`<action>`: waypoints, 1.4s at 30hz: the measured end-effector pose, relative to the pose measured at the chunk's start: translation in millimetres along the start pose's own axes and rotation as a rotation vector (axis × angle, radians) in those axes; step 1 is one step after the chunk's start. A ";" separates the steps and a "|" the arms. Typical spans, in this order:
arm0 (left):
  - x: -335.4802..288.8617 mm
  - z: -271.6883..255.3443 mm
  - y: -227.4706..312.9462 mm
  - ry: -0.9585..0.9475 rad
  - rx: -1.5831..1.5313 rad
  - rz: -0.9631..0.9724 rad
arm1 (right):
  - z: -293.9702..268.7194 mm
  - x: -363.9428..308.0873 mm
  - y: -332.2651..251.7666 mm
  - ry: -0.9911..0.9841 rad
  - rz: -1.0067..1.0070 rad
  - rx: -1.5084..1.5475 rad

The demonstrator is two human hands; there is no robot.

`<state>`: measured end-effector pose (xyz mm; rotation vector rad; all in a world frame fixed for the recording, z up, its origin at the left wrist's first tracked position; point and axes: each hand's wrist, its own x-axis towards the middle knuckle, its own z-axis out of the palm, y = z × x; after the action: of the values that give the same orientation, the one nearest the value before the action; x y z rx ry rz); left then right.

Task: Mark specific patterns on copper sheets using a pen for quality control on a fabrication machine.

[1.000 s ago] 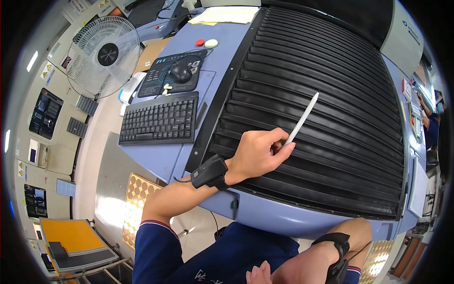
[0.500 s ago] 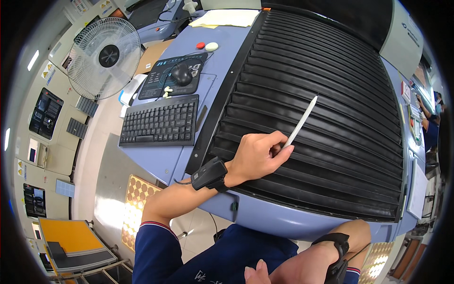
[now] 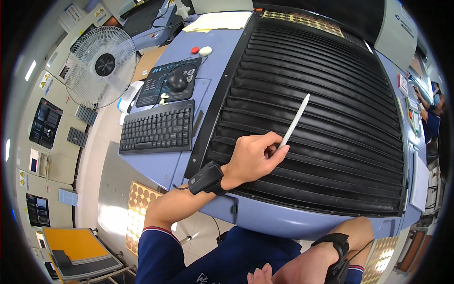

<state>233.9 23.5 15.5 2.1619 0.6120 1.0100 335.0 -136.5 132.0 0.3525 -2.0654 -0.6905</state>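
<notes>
My left hand [image 3: 255, 158] is closed on a slim white pen-like stick [image 3: 297, 118], pinched between thumb and fingers. The stick slants up and to the right, its pointed end just above the black pleated cover [image 3: 321, 137] or resting on it; I cannot tell which. My left wrist, with a black strapped device [image 3: 206, 178], lies over the machine's near left edge. At the lower edge, in front of my body, my right hand [image 3: 283, 274] is partly cut off. Its visible fingers are loosely curled and stand apart, with nothing seen in them.
Left of the cover are a keyboard [image 3: 158, 128], a mouse [image 3: 178, 81], a red button [image 3: 194, 50] and a pale button [image 3: 205, 51]. A fan [image 3: 100, 66] stands beyond. A gold panel with brown discs [image 3: 302, 21] shows at the cover's far end. Another person [image 3: 430, 123] is at far right.
The gold panel with discs has come into sight at the cover's far end, and the pleats there have drawn nearer. My view has shifted slightly; both hands stay nearly in place.
</notes>
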 end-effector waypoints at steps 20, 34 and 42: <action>0.5 -1.6 2.3 0.014 0.029 0.018 | 0.8 0.2 5.0 0.009 -0.022 0.015; 1.5 -3.7 4.1 0.014 0.035 0.035 | -0.1 1.0 0.9 -0.026 0.021 -0.092; 2.0 -3.2 4.9 0.012 0.021 0.020 | 1.4 0.2 -0.2 0.059 0.048 -0.034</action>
<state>233.2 22.7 21.6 2.1862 0.6104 1.0328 333.7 -136.2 131.4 0.2993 -1.9975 -0.6778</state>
